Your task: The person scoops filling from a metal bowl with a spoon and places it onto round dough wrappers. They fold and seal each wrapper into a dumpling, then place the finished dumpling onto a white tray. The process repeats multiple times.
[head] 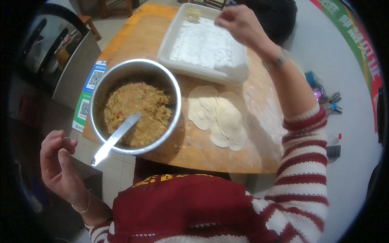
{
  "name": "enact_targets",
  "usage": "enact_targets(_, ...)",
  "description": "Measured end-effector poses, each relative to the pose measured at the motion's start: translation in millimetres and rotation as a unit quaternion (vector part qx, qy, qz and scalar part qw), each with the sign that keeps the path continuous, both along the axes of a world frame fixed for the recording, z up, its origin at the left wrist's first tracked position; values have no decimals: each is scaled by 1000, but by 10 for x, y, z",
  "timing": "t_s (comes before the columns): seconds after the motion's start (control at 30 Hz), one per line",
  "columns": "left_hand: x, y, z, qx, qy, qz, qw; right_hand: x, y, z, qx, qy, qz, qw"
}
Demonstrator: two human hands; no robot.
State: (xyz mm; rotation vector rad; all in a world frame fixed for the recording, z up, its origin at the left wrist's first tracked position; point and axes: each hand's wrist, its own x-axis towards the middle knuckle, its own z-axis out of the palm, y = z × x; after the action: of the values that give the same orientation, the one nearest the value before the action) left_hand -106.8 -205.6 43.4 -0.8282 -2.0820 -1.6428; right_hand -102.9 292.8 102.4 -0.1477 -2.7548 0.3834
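Observation:
My left hand (62, 167) is raised in the air left of the steel bowl, thumb and curled fingers apart, with nothing visible in it. Over the far right part of a white plastic tray (165, 50) hangs my right hand (238, 22). Its fingers are bent and blurred, so whether they pinch something cannot be told. White flour (203, 45) covers the tray's floor, and a pale dough piece (193, 14) lies in the far left corner. The steel bowl (177, 100) holds minced filling (136, 100), with a metal spatula (117, 136) stuck in it. Overlapping round dough wrappers (229, 114) lie right of the bowl.
The wooden table (164, 161) has a floured patch (264, 106) on its right. Printed code cards (83, 106) hang by its left edge. Beyond the tray sits a black bulky item (278, 18); a wooden stool (89, 25) stands at the far left. Bottles (334, 139) appear at right.

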Motion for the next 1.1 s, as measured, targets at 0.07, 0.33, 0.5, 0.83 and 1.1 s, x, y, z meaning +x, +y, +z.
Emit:
enact_targets(0.07,51,-10,-6,0,14,-1,1000,647,-181,75,-24,-60,50,997)
enact_targets(0.33,393,32,43,-36,85,4,996,2177,-774,-613,-89,-72,13,993)
enact_targets(0.5,555,57,104,-119,181,33,976,2235,-793,-916,5,-4,78,997)
enact_targets(0.83,634,190,236,-357,192,86,910,2014,-850,-801,52,-7,133,990)
enact_targets(1.1,521,139,62,-443,157,34,882,2036,-948,-756,96,-39,148,984)
